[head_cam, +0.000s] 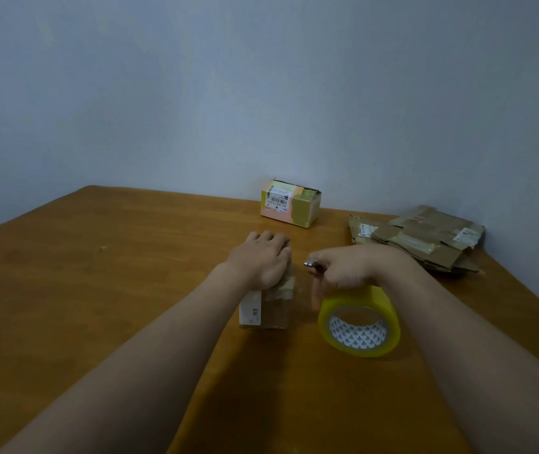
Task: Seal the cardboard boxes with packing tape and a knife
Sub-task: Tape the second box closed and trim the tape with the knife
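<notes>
A small brown cardboard box (269,306) with a white label lies on the wooden table (98,273). My left hand (263,260) presses flat on its top, fingers spread. My right hand (350,267) is closed around a small metal knife (312,265), whose tip pokes out toward the box. Just under that hand stands a roll of yellow packing tape (359,322) on its edge. Whether a strip of tape runs from the roll to the box is too faint to tell.
A second small box (291,204), pink and yellow with a barcode label, stands near the wall at the back. A pile of flattened cardboard boxes (422,239) lies at the back right, close to the table's right edge.
</notes>
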